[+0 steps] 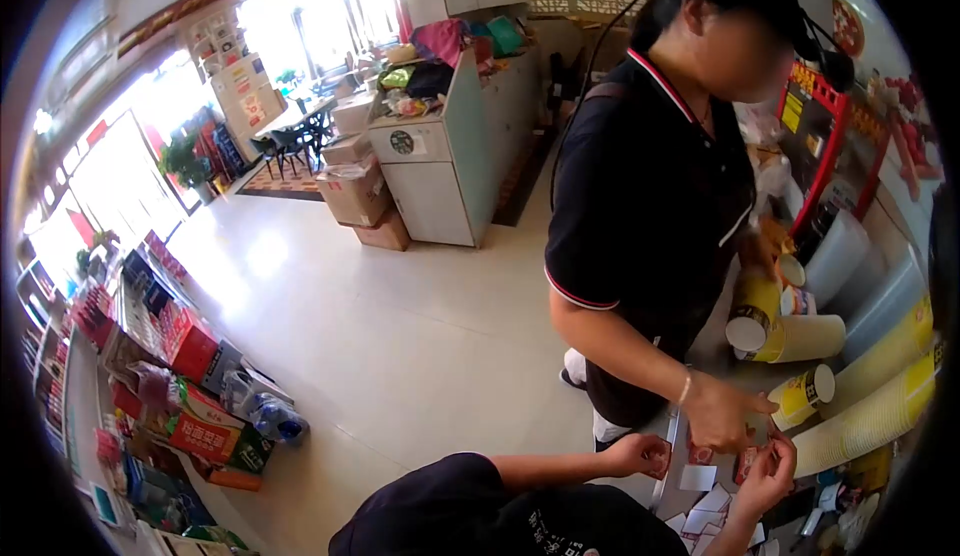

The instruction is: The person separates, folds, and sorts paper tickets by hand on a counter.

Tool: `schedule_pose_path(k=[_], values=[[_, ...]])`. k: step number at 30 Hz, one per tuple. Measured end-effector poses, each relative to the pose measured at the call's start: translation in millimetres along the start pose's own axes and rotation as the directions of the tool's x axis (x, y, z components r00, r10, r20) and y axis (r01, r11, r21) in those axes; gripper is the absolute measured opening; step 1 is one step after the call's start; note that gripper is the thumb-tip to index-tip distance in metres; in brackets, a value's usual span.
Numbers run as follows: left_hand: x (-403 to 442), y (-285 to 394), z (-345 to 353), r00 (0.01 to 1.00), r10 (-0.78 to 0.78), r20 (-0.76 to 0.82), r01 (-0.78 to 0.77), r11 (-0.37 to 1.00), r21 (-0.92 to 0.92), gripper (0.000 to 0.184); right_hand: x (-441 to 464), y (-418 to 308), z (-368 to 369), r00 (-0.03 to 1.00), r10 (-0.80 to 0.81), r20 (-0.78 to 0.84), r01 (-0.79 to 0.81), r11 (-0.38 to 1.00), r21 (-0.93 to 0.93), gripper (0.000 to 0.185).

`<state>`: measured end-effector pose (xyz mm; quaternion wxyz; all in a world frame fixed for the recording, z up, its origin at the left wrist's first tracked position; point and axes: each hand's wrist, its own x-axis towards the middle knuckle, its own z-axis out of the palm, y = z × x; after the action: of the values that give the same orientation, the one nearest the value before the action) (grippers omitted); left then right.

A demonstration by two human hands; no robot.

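My left hand [637, 454] is closed on a small red card [656, 458] at the counter's near edge. At the right, my right hand [770, 471] has its fingers pinched together by another red card [745, 463]; what it holds is too small to make out. Between my hands, the other person's hand [722, 414] reaches down with a finger stretched toward my right hand. A white card [698, 478] lies on the counter below that hand, and several more white cards [712, 501] are spread nearer to me.
A person in a black cap and dark polo shirt [640, 196] stands across from me. Stacked yellow cups [860, 426] and a yellow paper cup [800, 396] line the counter's right side. Boxed goods [205, 426] fill shelves at the left. A cabinet [435, 191] stands behind.
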<state>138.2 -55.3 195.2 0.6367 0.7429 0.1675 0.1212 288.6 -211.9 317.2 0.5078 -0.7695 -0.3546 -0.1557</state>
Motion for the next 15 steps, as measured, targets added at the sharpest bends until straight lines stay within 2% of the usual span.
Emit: schedule_pose_path(k=[2,3,4,6,8,9,10,11,12,13,14,15], values=[[-4.2,12.6,-9.2,0.999,-0.025,0.034,0.027,0.998,-0.064,0.023,4.2,-2.6,7.3,0.999,-0.053,-0.008,0.053,0.999,0.000,0.011],[-4.1,11.1,-11.8,1.000,0.011,0.007,-0.012,1.000,0.018,0.022,5.5,-3.8,11.4,0.995,-0.095,-0.022,0.095,0.995,-0.008,0.013],[-5.0,11.8,-14.9,1.000,0.010,0.002,-0.010,1.000,0.019,0.022,6.7,-5.2,13.8,0.995,-0.096,-0.020,0.096,0.995,-0.004,0.013],[-6.8,27.9,-21.6,0.997,-0.028,0.077,0.032,0.998,-0.049,0.018,10.1,-6.6,15.3,0.948,-0.319,0.014,0.318,0.941,-0.118,0.013],[-5.4,24.3,-15.3,0.997,0.039,0.067,-0.024,0.978,-0.206,0.017,9.5,-4.2,19.5,0.958,-0.277,0.072,0.280,0.960,-0.027,0.013],[-5.1,32.1,-15.0,0.994,0.084,0.066,-0.057,0.939,-0.338,0.016,8.3,-3.6,23.3,0.969,-0.242,0.049,0.243,0.970,-0.002,0.013],[-6.7,37.9,-20.2,0.995,0.079,0.054,-0.073,0.992,-0.102,0.018,6.0,-5.0,24.6,0.976,-0.215,0.024,0.213,0.974,0.074,0.014],[1.9,6.5,-8.2,0.981,0.183,-0.058,-0.184,0.983,-0.021,0.022,1.6,-3.9,28.9,0.998,-0.037,0.056,0.030,0.991,0.132,0.018],[-3.0,38.0,-20.5,0.997,0.033,0.073,-0.027,0.997,-0.072,0.027,-2.9,0.4,32.1,0.994,0.027,0.106,-0.048,0.976,0.210,0.025],[-1.5,37.6,-14.9,0.995,-0.007,0.099,0.030,0.972,-0.233,0.032,-7.2,0.5,30.9,0.977,0.138,0.165,-0.174,0.959,0.226,0.031],[-4.1,49.6,-15.0,0.992,-0.009,0.124,0.057,0.918,-0.392,0.037,-12.1,-9.8,33.7,0.932,0.247,0.263,-0.307,0.927,0.215,0.037],[-7.2,55.1,-18.2,0.992,0.032,0.125,0.015,0.936,-0.352,0.041,-17.3,-19.7,36.4,0.870,0.345,0.354,-0.428,0.883,0.191,0.043]])
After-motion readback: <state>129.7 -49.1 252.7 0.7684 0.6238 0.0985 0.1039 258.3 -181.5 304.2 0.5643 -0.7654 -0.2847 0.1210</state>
